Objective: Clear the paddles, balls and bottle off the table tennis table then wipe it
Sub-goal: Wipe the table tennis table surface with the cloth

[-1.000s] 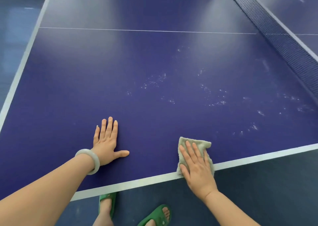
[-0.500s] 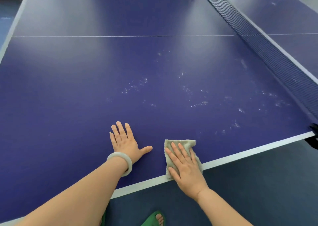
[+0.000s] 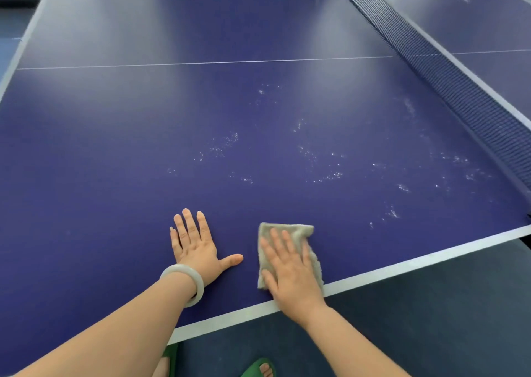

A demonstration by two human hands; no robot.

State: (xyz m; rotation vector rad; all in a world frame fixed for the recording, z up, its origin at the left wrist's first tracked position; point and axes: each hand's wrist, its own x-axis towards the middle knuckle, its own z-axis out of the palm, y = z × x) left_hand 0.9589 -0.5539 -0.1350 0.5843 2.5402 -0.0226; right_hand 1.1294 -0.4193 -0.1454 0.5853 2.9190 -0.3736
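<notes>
Flat-fingered, the right hand (image 3: 290,273) is pressing a folded beige terry cloth (image 3: 293,231) onto the dark blue table tennis table (image 3: 115,161) by its near edge, the white specks (image 3: 324,172) lying farther off, rightward, the left hand (image 3: 195,244) resting open-palmed alongside.

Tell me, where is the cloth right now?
In the head view the beige cloth lies flat on the table tennis table near its front edge, pressed under the right hand, right of the left hand.
</notes>
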